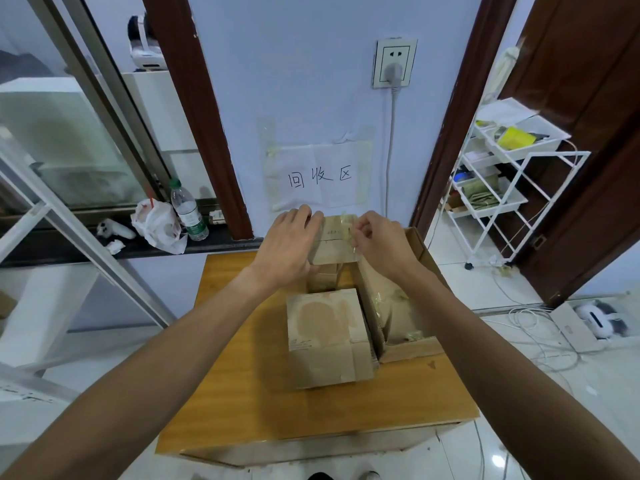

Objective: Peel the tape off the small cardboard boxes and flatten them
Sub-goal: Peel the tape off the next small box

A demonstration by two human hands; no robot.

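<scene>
A small cardboard box [334,244] is held up above the far side of the wooden table [242,386]. My left hand [289,242] grips its left side. My right hand [379,242] pinches a strip of clear tape [350,226] at the box's upper right edge. Another small closed box [327,336] stands on the table nearer to me. Behind it, more cardboard [323,277] is partly hidden by the held box.
A larger open cardboard box [410,351] with crumpled tape bits inside sits on the table's right. A wall with a paper sign [320,176] is behind. A ledge on the left holds a bottle [188,211] and a plastic bag [156,225]. A white wire rack [498,183] stands on the right.
</scene>
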